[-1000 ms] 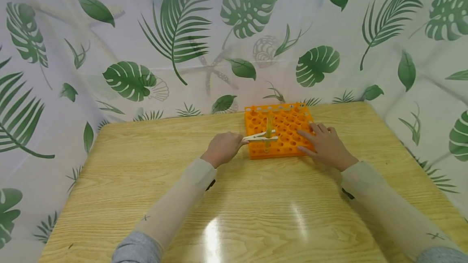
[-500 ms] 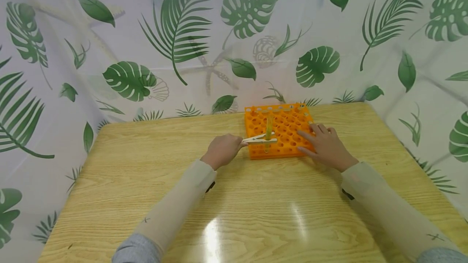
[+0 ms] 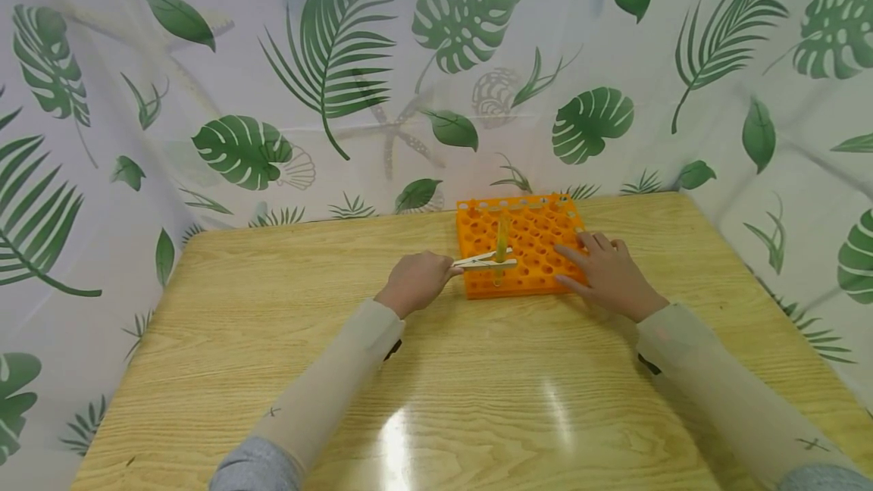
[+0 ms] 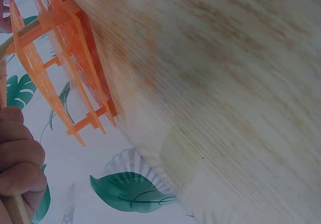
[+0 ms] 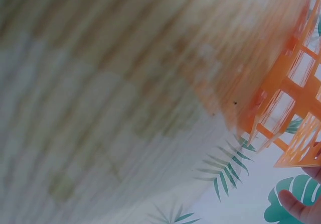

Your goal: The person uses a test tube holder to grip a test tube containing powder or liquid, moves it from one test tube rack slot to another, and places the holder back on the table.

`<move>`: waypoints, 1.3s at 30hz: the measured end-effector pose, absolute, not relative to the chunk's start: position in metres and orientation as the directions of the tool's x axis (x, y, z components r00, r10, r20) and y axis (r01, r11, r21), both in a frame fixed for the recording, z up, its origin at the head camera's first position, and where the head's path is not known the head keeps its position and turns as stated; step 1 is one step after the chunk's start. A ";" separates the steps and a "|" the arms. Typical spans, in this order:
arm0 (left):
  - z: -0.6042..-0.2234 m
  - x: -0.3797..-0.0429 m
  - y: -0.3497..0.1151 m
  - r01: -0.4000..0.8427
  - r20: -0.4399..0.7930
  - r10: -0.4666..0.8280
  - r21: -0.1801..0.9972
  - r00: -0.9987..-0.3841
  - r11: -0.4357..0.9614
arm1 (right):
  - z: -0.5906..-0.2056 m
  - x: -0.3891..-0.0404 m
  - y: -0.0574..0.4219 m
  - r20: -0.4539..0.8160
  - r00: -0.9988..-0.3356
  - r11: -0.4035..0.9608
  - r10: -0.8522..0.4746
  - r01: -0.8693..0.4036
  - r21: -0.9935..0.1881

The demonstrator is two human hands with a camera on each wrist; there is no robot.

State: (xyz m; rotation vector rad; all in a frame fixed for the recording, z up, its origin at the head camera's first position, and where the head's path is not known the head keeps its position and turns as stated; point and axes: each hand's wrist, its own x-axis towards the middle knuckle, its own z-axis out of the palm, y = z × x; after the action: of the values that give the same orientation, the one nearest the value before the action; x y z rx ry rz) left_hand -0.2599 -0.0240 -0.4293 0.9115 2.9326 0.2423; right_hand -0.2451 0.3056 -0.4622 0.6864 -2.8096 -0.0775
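Note:
My left hand (image 3: pixel 417 279) grips a wooden test tube clamp (image 3: pixel 470 264) by its handle end, with curled fingers (image 4: pixel 19 153) showing in the left wrist view. Between the clamp's far ends is a test tube (image 3: pixel 502 233) with yellow contents, slightly tilted. In the head view the tube appears over the front left part of an orange test tube rack (image 3: pixel 542 252); whether it sits in a hole I cannot tell. My right hand (image 3: pixel 611 275) rests on the rack's right edge with its fingers spread and fairly straight. In the right wrist view only some fingertips (image 5: pixel 293 204) show.
The rack stands near the back edge of a wood-grain table (image 3: pixel 307 264). Behind it and along both sides hangs a white cloth (image 3: pixel 382 173) printed with green leaves. The table reaches well to the left and front of the rack.
The clamp's far end and the tube have dipped very slightly over the past second. The right hand and the rack stay in place.

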 end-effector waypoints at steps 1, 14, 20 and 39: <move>-0.429 -0.260 -0.024 0.559 -0.010 0.569 0.169 -0.823 0.812 | -0.462 -0.245 0.305 0.228 -0.859 0.888 -0.460 -0.447 0.106; -0.426 -0.260 -0.023 0.553 -0.003 0.564 0.189 -0.826 0.811 | -0.461 -0.244 0.305 0.227 -0.857 0.886 -0.463 -0.450 0.110; -0.427 -0.259 -0.023 0.570 -0.001 0.579 0.173 -0.815 0.803 | -0.462 -0.245 0.306 0.242 -0.849 0.882 -0.470 -0.457 0.113; -0.422 -0.257 -0.024 0.569 -0.010 0.579 0.172 -0.815 0.804 | -0.460 -0.243 0.305 0.234 -0.855 0.886 -0.463 -0.454 0.095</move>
State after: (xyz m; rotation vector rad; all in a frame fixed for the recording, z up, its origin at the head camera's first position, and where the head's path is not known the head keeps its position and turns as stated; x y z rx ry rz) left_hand -0.2569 -0.0237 -0.4221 0.9323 2.9242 0.2484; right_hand -0.2430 0.3046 -0.4603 0.6941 -2.8041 -0.0529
